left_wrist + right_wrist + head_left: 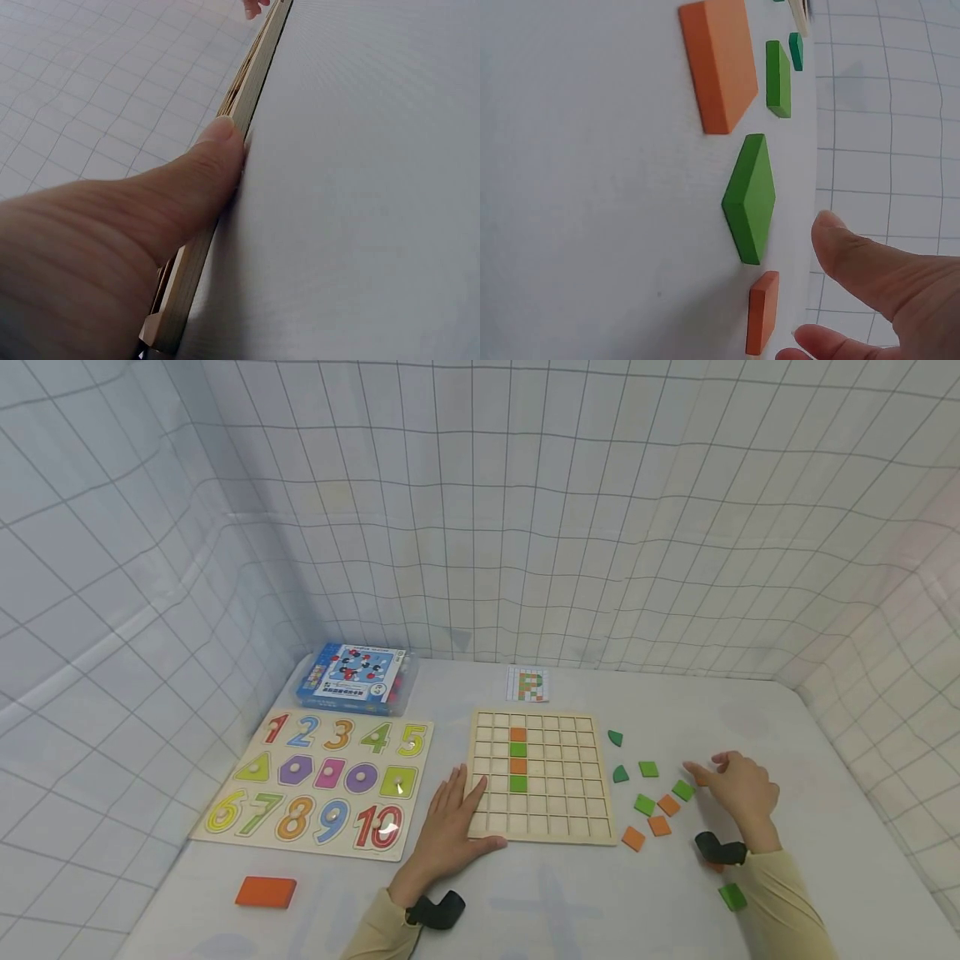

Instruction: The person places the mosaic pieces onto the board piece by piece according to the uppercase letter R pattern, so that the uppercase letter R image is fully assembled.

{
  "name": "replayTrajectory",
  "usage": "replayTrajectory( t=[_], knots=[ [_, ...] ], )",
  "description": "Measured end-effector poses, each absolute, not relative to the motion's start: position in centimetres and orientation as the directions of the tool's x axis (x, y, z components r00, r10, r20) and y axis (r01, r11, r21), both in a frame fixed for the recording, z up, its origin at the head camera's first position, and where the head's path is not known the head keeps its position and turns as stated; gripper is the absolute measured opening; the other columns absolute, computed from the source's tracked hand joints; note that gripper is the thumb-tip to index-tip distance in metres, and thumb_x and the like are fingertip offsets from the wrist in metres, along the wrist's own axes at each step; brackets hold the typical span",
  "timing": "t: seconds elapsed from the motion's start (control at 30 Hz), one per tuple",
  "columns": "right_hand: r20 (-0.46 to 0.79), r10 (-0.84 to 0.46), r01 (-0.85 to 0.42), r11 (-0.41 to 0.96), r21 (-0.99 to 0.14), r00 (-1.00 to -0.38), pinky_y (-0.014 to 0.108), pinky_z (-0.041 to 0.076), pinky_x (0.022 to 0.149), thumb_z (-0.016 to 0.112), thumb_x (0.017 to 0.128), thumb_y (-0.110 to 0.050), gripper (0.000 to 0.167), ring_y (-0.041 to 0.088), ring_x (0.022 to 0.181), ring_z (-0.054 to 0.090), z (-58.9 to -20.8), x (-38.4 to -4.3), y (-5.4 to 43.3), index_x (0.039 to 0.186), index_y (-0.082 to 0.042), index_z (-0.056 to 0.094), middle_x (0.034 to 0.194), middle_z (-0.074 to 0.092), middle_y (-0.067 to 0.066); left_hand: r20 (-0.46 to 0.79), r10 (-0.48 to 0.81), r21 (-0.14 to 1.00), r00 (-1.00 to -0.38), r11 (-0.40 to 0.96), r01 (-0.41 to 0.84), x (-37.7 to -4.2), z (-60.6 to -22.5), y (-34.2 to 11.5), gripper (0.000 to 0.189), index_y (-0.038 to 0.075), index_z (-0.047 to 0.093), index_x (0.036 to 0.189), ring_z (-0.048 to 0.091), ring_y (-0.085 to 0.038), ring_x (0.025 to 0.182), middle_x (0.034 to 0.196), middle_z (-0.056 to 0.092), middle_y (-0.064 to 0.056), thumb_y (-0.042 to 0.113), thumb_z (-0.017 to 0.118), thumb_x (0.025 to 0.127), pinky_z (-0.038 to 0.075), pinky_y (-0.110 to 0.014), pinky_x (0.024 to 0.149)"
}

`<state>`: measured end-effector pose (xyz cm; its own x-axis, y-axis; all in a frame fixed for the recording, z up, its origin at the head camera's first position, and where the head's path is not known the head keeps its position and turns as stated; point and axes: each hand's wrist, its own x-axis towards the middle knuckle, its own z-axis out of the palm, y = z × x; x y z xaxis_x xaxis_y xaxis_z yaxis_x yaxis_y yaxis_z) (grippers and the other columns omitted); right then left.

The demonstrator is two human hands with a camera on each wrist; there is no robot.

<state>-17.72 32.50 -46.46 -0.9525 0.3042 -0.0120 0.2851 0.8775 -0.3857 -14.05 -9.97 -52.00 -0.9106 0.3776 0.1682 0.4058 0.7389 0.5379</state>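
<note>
A wooden grid board (558, 777) lies in the middle of the table, with orange and green square tiles standing in one column of its cells. My left hand (450, 831) rests at the board's lower left corner, fingers spread and straight. In the left wrist view its thumb (217, 142) presses along the board's edge. Over on the right, my right hand (742, 789) hovers above the table, thumb and fingertips apart. Close to those fingertips lies an orange tile (763, 311), partly hidden by the hand in the head view. A green tile (751, 199) is beside it.
Several loose tiles, such as an orange one (633, 838), and dark green pieces (615, 738) lie right of the board. A pattern card (528, 684) sits behind it. Leftward are a number puzzle (315, 785), a boxed set (356, 679) and an orange block (266, 892).
</note>
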Motion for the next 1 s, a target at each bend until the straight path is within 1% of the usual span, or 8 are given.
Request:
replayTrajectory(
  t=[0.23, 0.4, 0.63, 0.87, 1.0],
  knots=[
    [-0.064, 0.306, 0.307, 0.876, -0.373, -0.950, 0.056, 0.039, 0.072, 0.066, 0.084, -0.047, 0.062, 0.042, 0.083, 0.055, -46.48, -17.61, 32.73, 0.105, 0.010, 0.057, 0.090, 0.061, 0.024, 0.168, 0.378, 0.537, -0.911, 0.740, 0.406, -14.07, -52.08, -10.00, 0.093, 0.005, 0.036, 0.146, 0.005, -0.033, 0.142, 0.154, 0.013, -0.023, 0.055, 0.071, 0.076, 0.007, -0.046, 0.113],
    [-0.088, 0.298, 0.309, 0.874, -0.376, -0.951, 0.056, 0.039, 0.072, 0.066, 0.084, -0.048, 0.062, 0.043, 0.084, 0.056, -46.50, -17.56, 32.94, 0.104, 0.010, 0.058, 0.091, 0.062, 0.024, 0.169, 0.378, 0.537, -0.911, 0.739, 0.406, -14.08, -52.13, -10.02, 0.093, 0.005, 0.036, 0.146, 0.005, -0.033, 0.142, 0.154, 0.014, -0.023, 0.055, 0.070, 0.076, 0.007, -0.047, 0.113],
    [-0.090, 0.291, 0.303, 0.876, -0.376, -0.952, 0.056, 0.039, 0.072, 0.067, 0.083, -0.048, 0.060, 0.043, 0.083, 0.056, -46.68, -17.55, 33.27, 0.101, 0.009, 0.060, 0.092, 0.062, 0.025, 0.161, 0.376, 0.540, -0.913, 0.741, 0.400, -14.12, -52.08, -9.99, 0.093, 0.005, 0.036, 0.146, 0.005, -0.033, 0.142, 0.154, 0.013, -0.023, 0.056, 0.070, 0.077, 0.007, -0.047, 0.113],
    [-0.085, 0.286, 0.296, 0.877, -0.379, -0.955, 0.057, 0.037, 0.072, 0.068, 0.083, -0.044, 0.053, 0.041, 0.082, 0.056, -46.71, -17.54, 33.38, 0.096, 0.007, 0.062, 0.087, 0.063, 0.021, 0.153, 0.375, 0.543, -0.914, 0.741, 0.395, -14.08, -52.02, -9.99, 0.093, 0.006, 0.035, 0.147, 0.004, -0.033, 0.143, 0.154, 0.012, -0.022, 0.056, 0.070, 0.077, 0.006, -0.046, 0.114],
    [-0.091, 0.290, 0.302, 0.868, -0.394, -0.953, 0.053, 0.037, 0.069, 0.070, 0.082, -0.042, 0.048, 0.039, 0.079, 0.056, -46.68, -17.57, 33.42, 0.094, 0.005, 0.063, 0.085, 0.063, 0.019, 0.157, 0.374, 0.540, -0.914, 0.743, 0.396, -14.10, -52.02, -9.96, 0.093, 0.005, 0.035, 0.146, 0.005, -0.033, 0.142, 0.154, 0.013, -0.023, 0.055, 0.070, 0.077, 0.006, -0.046, 0.113]
  ],
)
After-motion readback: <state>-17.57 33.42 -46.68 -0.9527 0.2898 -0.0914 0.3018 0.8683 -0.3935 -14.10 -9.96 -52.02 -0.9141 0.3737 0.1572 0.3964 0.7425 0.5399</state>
